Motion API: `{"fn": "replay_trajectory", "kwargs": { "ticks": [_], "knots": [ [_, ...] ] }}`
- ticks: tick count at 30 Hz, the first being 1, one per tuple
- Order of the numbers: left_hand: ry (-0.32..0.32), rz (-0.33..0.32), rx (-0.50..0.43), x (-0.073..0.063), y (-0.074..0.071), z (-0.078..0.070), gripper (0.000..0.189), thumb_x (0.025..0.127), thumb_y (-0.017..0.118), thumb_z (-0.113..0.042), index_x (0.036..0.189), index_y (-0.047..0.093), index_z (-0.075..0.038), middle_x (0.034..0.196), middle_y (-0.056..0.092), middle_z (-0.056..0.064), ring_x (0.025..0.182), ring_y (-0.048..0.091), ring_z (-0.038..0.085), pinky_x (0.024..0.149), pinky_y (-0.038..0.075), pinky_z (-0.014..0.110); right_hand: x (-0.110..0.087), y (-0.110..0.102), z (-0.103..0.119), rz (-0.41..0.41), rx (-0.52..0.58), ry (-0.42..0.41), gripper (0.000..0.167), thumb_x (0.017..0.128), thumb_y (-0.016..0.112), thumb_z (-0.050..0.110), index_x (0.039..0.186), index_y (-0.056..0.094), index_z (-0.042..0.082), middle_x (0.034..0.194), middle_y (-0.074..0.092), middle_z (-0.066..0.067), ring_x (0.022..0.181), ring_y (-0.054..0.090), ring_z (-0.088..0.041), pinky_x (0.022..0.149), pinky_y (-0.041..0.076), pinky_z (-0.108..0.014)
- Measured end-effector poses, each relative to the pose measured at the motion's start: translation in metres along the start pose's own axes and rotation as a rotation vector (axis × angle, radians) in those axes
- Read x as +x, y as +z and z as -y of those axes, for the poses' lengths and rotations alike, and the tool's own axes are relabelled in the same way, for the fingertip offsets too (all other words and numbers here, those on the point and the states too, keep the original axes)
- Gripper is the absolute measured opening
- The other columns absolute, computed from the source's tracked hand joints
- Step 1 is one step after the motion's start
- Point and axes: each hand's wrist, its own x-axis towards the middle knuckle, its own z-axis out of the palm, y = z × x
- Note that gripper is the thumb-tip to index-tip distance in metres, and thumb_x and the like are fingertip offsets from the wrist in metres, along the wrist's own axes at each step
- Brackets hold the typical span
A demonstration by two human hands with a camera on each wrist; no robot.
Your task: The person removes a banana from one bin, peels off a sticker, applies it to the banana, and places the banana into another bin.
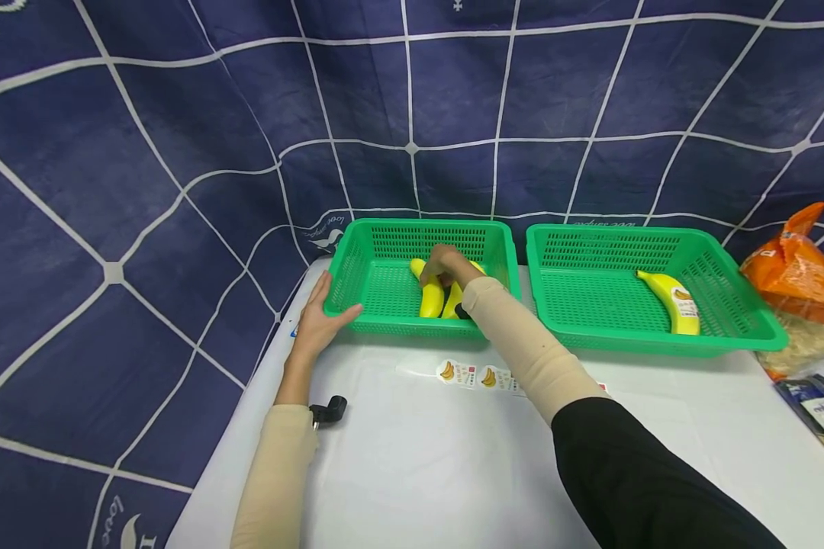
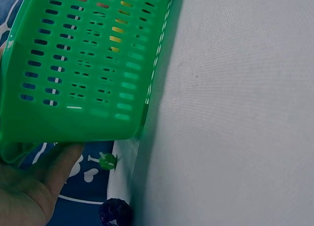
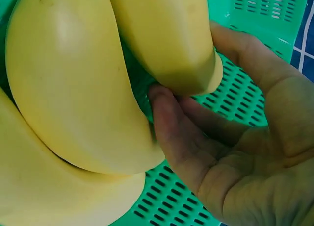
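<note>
My right hand (image 1: 446,267) reaches into the left green basket (image 1: 384,323). In the right wrist view, its thumb and fingers pinch the end of one yellow banana (image 3: 169,37). Beside that lie a second banana (image 3: 68,84) and a third banana (image 3: 44,177), close together on the perforated basket floor. The head view shows the bananas partly covered by the hand. My left hand (image 1: 316,320) rests against the basket's left near corner, fingers extended along the side and thumb spread at the front rim. Its thumb (image 2: 64,169) shows beside the basket end in the left wrist view.
A second green basket (image 1: 590,335) stands to the right, holding one banana (image 1: 676,305) with a label. Banana stickers (image 1: 467,374) lie on the white table (image 1: 412,465). An orange bag (image 1: 799,263) and a flat package (image 1: 820,412) are at far right. Blue cloth hangs behind.
</note>
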Motion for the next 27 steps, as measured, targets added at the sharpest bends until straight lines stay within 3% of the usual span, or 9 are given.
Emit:
{"fn": "replay_trajectory", "kwargs": {
  "ticks": [5,15,23,27],
  "knots": [
    [-0.001,0.0,-0.004,-0.002,0.004,-0.008,0.1,0.08,0.077,-0.045,0.157,0.019,-0.018,0.165,0.012,-0.009,0.153,0.008,0.022,0.123,0.011,0.052,-0.011,-0.018,-0.003,-0.067,-0.024,-0.014,0.039,0.078,0.08,0.022,0.105,0.063,-0.001,0.084,0.064,-0.009,0.075,0.067,-0.018,0.076,0.06,-0.027],
    [-0.005,-0.023,-0.014,-0.004,0.006,-0.009,0.1,0.08,0.078,-0.043,0.157,0.019,-0.018,0.165,0.012,-0.007,0.153,0.008,0.023,0.123,0.012,0.053,-0.049,-0.049,0.0,-0.159,0.022,-0.054,0.042,0.076,0.082,0.024,0.104,0.059,0.001,0.091,0.063,-0.011,0.077,0.068,-0.021,0.084,0.059,-0.033],
    [-0.022,-0.02,-0.01,-0.001,0.006,-0.006,0.101,0.08,0.077,-0.045,0.157,0.018,-0.018,0.165,0.013,-0.003,0.153,0.008,0.022,0.124,0.012,0.05,-0.087,-0.066,-0.004,-0.225,-0.041,-0.105,0.035,0.077,0.079,0.027,0.096,0.062,0.004,0.096,0.064,-0.009,0.086,0.071,-0.025,0.066,0.059,-0.024],
    [-0.03,-0.038,-0.001,-0.001,0.004,-0.007,0.1,0.08,0.077,-0.045,0.157,0.018,-0.018,0.165,0.013,-0.005,0.153,0.008,0.021,0.124,0.012,0.048,-0.106,-0.073,-0.01,-0.222,-0.051,-0.112,0.035,0.077,0.078,0.029,0.093,0.058,0.005,0.092,0.061,-0.008,0.075,0.068,-0.021,0.061,0.056,-0.021]
  ]
}}
